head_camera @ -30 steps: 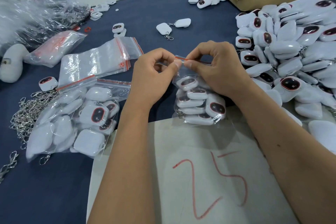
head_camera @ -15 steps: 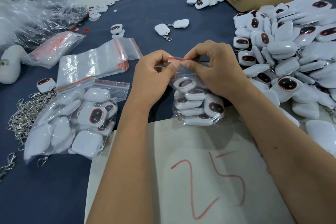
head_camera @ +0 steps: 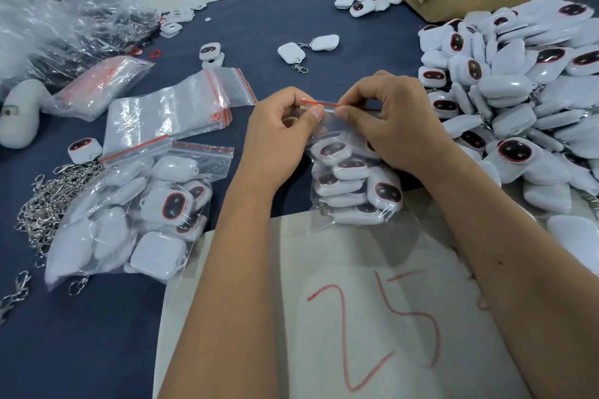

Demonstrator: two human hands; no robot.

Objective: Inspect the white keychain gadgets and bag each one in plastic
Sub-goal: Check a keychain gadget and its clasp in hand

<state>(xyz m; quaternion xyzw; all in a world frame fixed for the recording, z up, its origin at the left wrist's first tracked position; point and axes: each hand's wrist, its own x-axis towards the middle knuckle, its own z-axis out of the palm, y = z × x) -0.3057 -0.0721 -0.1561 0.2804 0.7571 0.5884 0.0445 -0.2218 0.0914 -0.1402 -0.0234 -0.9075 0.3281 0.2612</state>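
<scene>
Your left hand (head_camera: 278,129) and right hand (head_camera: 389,120) have barely shifted, both still pinching the red zip strip (head_camera: 319,103) of the filled bag (head_camera: 351,185) standing between them, so sealing looks unfinished.

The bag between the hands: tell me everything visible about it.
The bag is a clear plastic zip pouch with a red seal strip along its top edge. It is packed with white keychain gadgets, several showing dark oval faces ringed in red. It stands roughly upright, its bottom at the far edge of a pale sheet marked 25. The left hand and right hand both pinch the seal strip.
</scene>
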